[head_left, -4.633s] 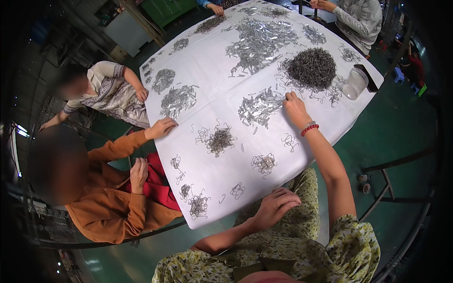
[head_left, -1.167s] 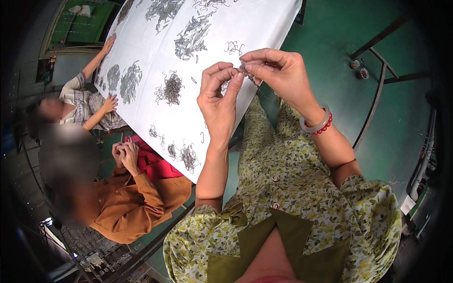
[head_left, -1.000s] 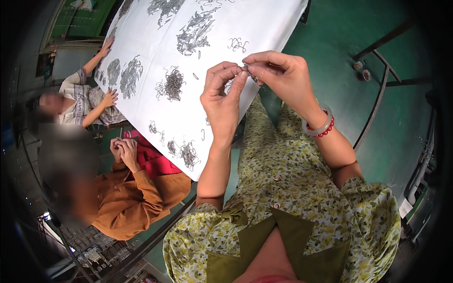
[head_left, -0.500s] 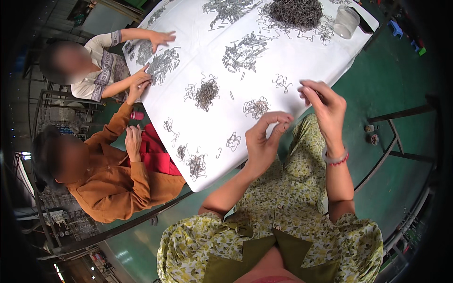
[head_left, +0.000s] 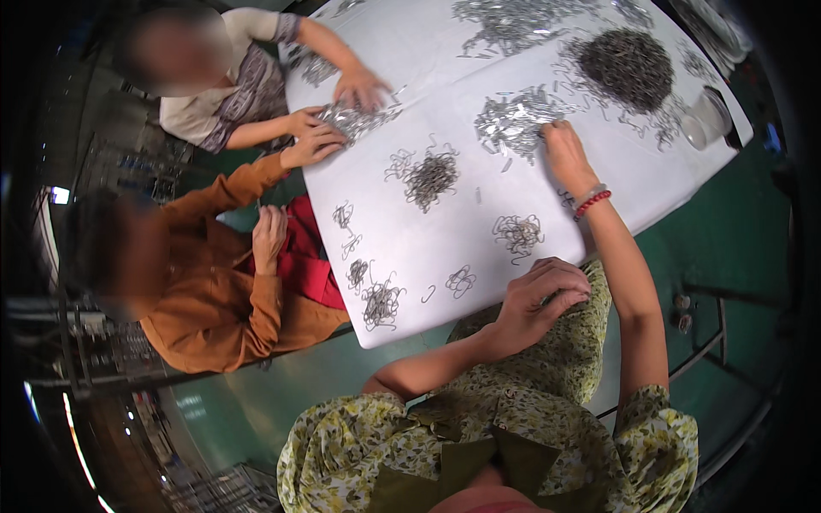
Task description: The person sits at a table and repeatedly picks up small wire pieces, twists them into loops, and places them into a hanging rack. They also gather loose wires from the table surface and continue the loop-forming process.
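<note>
My right hand [head_left: 567, 156] reaches over the white table [head_left: 479, 295], its bent fingertips at the right edge of a pile of small shiny metal strips [head_left: 513, 124]. Whether a strip is between them is hidden. My left hand [head_left: 547, 299] hovers at the near table edge, thumb and fingers drawn together; anything in them is too small to make out. Just beyond it lies a loose heap of bent wire hooks [head_left: 517, 234]. A few more hooks [head_left: 460, 280] lie to its left, and some are partly covered by my right wrist.
A large dark heap of wire hooks [head_left: 629, 70] and a clear plastic tub [head_left: 706, 118] are at the far right. Further hook piles [head_left: 430, 178] lie left of centre. Two people sit along the left side; one person's hands [head_left: 359, 90] work over metal strips.
My right hand has moved forward from the near edge to the strip pile. My left hand has shifted slightly right and nearer me. The view has turned, moving the table rightward.
</note>
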`<state>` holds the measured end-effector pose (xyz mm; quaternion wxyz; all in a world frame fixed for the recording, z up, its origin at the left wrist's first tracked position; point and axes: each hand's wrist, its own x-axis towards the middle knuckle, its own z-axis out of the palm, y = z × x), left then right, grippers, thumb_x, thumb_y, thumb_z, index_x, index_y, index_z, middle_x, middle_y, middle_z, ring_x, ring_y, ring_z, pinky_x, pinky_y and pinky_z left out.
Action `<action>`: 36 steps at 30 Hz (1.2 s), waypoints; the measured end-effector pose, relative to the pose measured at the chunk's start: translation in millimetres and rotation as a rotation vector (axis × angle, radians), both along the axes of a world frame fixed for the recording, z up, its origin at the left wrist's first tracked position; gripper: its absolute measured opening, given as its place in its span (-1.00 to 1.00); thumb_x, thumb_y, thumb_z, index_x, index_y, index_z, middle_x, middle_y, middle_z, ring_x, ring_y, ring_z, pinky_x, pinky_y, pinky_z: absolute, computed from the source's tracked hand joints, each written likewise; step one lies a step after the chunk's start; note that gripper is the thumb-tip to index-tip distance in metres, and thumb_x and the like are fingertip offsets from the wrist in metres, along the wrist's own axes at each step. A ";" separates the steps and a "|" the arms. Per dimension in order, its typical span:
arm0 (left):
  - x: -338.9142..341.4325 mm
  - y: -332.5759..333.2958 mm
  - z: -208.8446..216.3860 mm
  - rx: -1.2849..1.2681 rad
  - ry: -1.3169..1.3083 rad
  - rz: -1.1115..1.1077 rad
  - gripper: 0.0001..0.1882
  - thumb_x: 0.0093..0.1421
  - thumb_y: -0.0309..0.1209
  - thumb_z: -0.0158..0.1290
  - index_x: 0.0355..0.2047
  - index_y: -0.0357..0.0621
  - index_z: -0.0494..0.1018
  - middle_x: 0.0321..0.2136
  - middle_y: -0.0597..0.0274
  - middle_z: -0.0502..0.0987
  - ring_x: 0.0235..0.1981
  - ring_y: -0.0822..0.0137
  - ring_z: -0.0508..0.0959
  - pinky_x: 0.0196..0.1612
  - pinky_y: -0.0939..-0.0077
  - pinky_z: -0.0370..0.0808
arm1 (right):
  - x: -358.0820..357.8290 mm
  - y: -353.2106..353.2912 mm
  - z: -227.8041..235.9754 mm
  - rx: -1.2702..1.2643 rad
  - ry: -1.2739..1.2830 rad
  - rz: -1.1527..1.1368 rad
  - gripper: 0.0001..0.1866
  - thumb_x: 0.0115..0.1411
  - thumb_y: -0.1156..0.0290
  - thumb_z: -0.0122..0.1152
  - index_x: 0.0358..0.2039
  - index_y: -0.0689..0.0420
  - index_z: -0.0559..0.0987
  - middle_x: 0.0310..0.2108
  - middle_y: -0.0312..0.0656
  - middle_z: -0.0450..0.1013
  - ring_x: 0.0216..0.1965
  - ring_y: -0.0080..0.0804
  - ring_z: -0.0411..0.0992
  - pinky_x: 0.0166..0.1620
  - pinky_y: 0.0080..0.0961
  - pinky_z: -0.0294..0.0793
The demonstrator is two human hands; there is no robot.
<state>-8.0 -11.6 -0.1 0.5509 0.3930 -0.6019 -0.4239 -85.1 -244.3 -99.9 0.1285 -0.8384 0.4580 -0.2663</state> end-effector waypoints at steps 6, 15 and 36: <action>-6.6 10.8 -4.8 -0.005 0.000 0.014 -0.88 0.12 -0.61 0.13 -0.32 -0.22 0.47 -0.34 0.20 0.56 -0.25 0.33 0.54 -0.17 0.49 0.49 | -9.5 -12.2 -19.8 -0.058 0.014 -0.009 -0.87 -0.11 0.74 0.05 -0.51 0.32 0.54 -0.44 0.12 0.47 -0.31 0.08 0.44 -0.20 -0.18 0.44; 0.3 13.1 -5.4 -0.099 0.012 0.079 -0.89 0.11 -0.59 0.16 -0.32 -0.25 0.50 -0.36 0.19 0.55 -0.28 0.36 0.55 -0.20 0.53 0.48 | -50.9 105.9 92.5 0.521 -0.750 -0.068 -0.77 0.07 0.56 0.26 -0.22 0.31 0.61 -0.41 -0.22 0.54 -0.41 -0.58 0.43 -0.30 -0.65 0.41; -7.0 7.7 7.8 0.132 0.106 -0.003 -0.88 0.13 -0.51 0.17 -0.32 -0.29 0.55 -0.38 0.24 0.61 -0.29 0.52 0.55 -0.21 0.62 0.50 | -92.0 227.7 147.9 0.310 -0.888 -0.044 -0.88 0.01 0.72 0.29 -0.38 0.33 0.61 -0.42 -0.23 0.48 -0.41 -0.62 0.37 -0.37 -0.74 0.34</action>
